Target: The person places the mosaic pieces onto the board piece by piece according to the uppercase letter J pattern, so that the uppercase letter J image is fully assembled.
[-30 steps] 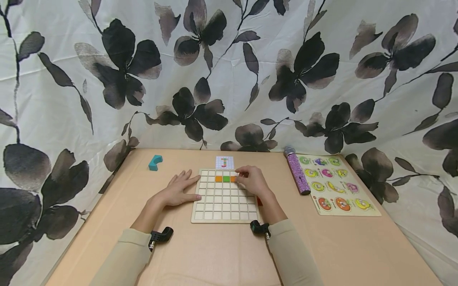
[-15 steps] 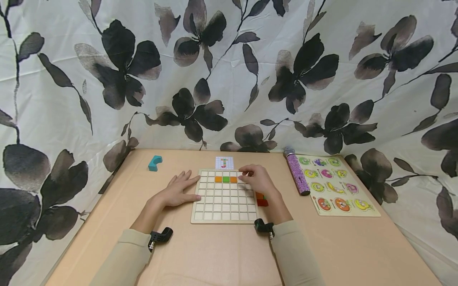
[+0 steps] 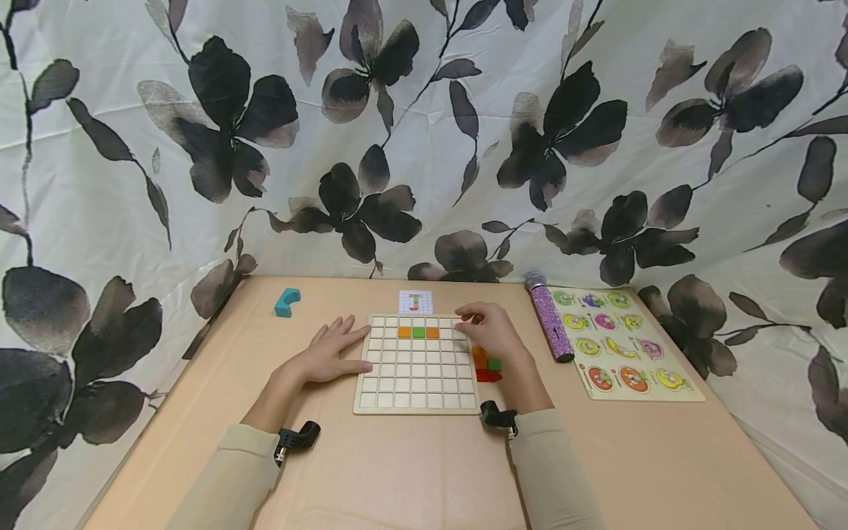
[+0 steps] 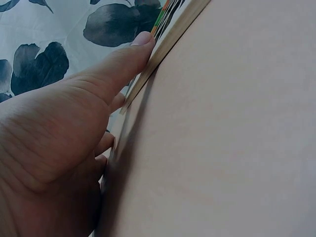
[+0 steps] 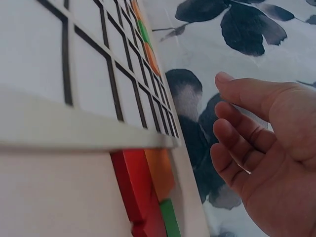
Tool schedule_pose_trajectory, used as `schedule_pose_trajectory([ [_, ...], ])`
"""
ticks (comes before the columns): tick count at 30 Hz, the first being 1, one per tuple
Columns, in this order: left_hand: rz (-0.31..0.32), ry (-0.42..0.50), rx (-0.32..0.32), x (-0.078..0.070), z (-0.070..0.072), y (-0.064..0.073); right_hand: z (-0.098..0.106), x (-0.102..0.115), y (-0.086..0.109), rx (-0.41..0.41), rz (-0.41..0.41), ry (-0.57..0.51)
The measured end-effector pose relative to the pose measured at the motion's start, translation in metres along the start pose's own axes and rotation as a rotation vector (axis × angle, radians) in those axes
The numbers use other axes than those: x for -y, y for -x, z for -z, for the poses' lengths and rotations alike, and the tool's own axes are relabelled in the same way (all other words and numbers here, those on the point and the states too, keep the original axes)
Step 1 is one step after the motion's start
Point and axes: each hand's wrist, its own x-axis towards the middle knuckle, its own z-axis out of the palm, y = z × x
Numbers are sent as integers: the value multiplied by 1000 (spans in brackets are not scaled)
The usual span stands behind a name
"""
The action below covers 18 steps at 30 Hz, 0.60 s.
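A square wooden grid board [image 3: 417, 368] lies mid-table, with an orange, a green and another orange tile [image 3: 433, 333] side by side in an upper row. My left hand [image 3: 326, 353] rests at the board's left edge, thumb and fingertips on its rim. Over the upper right corner hovers my right hand [image 3: 493, 331], fingers loosely bent; the right wrist view shows nothing between them. Beside the board's right edge, partly behind that wrist, lie a red piece [image 5: 133, 187], an orange piece [image 5: 159, 173] and a green piece [image 5: 169, 217]. A small grid card with a coloured pattern [image 3: 415, 302] sits just above the board.
A teal notched block [image 3: 288, 302] stands at the back left. Right of the board lie a purple glittery microphone [image 3: 551, 316] and a board of fruit pictures [image 3: 629, 346]. A floral cloth [image 3: 424, 147] hangs behind the table.
My right hand has let go of the right orange tile and moved right, away from it. More of the loose pieces beside the board now shows. My left hand has stayed still.
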Motion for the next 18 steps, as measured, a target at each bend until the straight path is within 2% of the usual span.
schedule_pose_trajectory([
  [4,3,-1,0,0,-1,0,7,-1,2,-12,-61,-29],
  [8,6,1,-2,-1,0,0,12,-5,3,-5,-88,-54],
  [12,9,6,-4,-2,0,0,15,-10,3,25,-74,-52],
  [18,12,6,-3,-2,0,0,21,-15,3,79,-40,11],
])
